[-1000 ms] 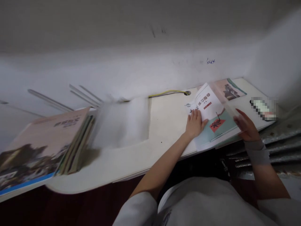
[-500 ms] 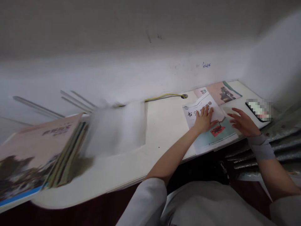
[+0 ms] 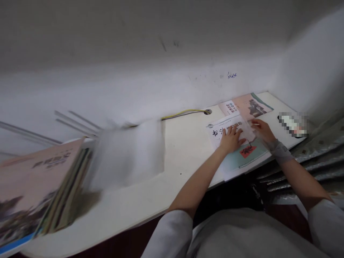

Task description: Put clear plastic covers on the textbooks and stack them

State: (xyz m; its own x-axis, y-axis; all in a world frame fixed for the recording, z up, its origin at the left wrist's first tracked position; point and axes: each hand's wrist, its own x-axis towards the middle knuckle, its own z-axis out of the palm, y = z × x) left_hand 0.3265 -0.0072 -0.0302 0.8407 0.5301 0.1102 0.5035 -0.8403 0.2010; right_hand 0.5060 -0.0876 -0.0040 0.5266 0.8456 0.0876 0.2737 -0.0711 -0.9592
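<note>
The left hand (image 3: 231, 139) has a wide grip, fingers spread flat on a white-and-green booklet (image 3: 234, 159). The right hand (image 3: 262, 131) has a narrow grip, fingertips together at a pale, see-through flap (image 3: 247, 129) over the booklet; whether they pinch it, I cannot tell. An uneven pull could crease or tear this thin flap. The booklet lies on the right part of the white bench (image 3: 188, 143), reaching its near edge, so a loose left palm could let it slide off. A pink book (image 3: 243, 104) touches its far side and could be nudged. Farther right, a phone (image 3: 292, 124) lies near the bench's edge, where a stray elbow might knock it.
</note>
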